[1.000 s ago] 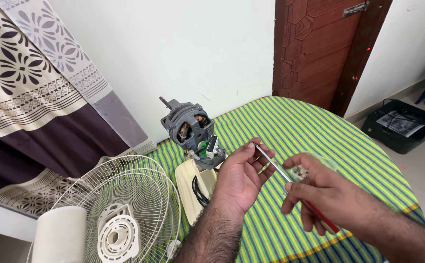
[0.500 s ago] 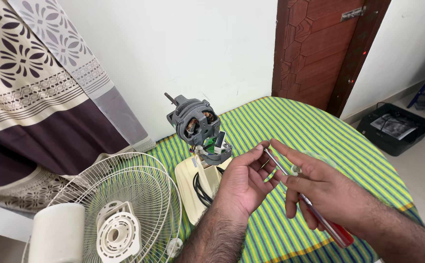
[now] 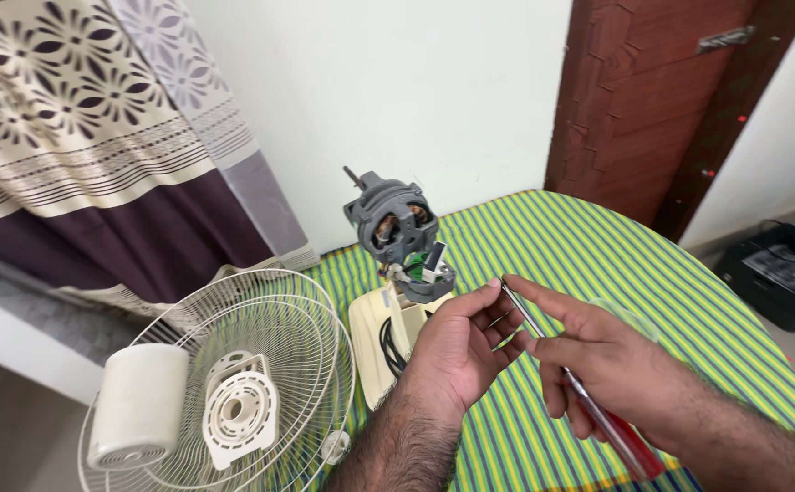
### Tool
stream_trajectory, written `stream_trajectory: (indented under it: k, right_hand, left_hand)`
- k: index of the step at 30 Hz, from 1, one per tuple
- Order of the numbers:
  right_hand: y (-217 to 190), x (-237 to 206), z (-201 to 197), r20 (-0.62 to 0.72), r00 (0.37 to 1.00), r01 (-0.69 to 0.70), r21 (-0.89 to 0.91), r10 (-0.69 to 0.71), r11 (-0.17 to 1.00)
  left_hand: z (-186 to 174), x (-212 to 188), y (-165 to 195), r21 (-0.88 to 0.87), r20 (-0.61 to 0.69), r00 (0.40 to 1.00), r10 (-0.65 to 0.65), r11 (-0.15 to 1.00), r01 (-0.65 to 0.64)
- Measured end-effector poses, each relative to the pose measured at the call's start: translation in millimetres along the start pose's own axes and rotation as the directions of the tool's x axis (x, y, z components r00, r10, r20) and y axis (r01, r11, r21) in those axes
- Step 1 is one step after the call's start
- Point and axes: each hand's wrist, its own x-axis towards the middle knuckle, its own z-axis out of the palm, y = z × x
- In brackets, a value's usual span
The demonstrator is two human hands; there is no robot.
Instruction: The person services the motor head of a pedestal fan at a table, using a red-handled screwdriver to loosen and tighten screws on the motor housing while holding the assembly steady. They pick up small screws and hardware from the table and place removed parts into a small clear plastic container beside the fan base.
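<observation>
Holding one red-handled screwdriver (image 3: 569,387) in my right hand (image 3: 602,369), grip closed round its shaft, I steady the metal tip against my left hand (image 3: 457,351), whose fingers curl narrowly at it. Beyond, on the striped worktop (image 3: 616,264), stands one bare fan motor (image 3: 396,226); one wire guard (image 3: 234,364) lies left.

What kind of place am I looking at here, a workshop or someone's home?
Most likely a room in a home, not a workshop: a patterned curtain, a wooden door and a table under a striped green cloth, used as a bench for a dismantled fan motor.
</observation>
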Motion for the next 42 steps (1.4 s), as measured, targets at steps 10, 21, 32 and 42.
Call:
stream_trajectory:
  k: [10,21,32,42]
  right_hand:
    - [-43,25,5,0.019,0.998,0.054,-0.052,-0.053,0.997]
    - [-77,26,19,0.026,1.000,-0.002,-0.155,0.007,0.988]
    - [-79,37,15,0.074,0.997,0.010,-0.194,0.004,0.981]
    - [-74,40,14,0.057,0.998,0.024,-0.160,-0.015,0.987]
  left_hand:
    - [-38,0,11,0.122,-0.117,0.990,-0.077,0.988,0.091]
    - [-79,12,24,-0.063,-0.649,0.755,0.098,0.981,-0.181]
    - [-54,-4,77,0.294,-0.622,0.479,0.619,0.752,-0.590]
    - [-11,-22,76,0.381,-0.464,0.478,0.746,0.655,-0.653]
